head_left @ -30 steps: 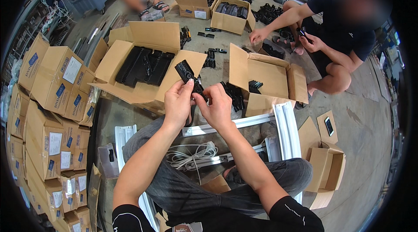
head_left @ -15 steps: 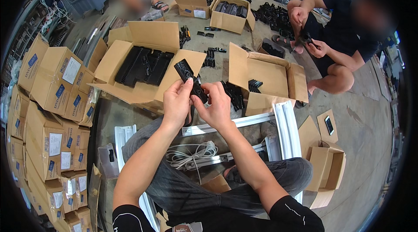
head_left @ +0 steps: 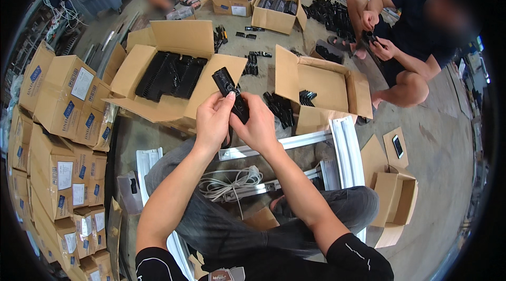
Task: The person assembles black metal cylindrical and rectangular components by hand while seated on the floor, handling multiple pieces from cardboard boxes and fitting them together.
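Both my hands are closed on one long, narrow black plastic part [head_left: 224,79], held tilted in front of me with its upper end pointing away and left. My left hand [head_left: 212,123] grips it from the left, thumb on its face. From the other side, my right hand [head_left: 258,125] wraps the lower end, and its fingers hide much of that end. Beyond my left hand, an open cardboard box [head_left: 182,37] holds rows of black parts [head_left: 171,78]. To the right, another open box [head_left: 327,78] has a small row of black pieces [head_left: 307,98] inside.
White metal rails [head_left: 348,154] and a coiled white cable [head_left: 229,185] lie around my crossed legs. Cartons [head_left: 63,170] are stacked at left. A phone [head_left: 397,145] rests on cardboard at right. Two people sit further off; the right one [head_left: 406,44] handles a black part.
My right hand has closed more fully around the part's lower end, and the part has turned slightly in my grip. At right, the other person's hands have come closer together.
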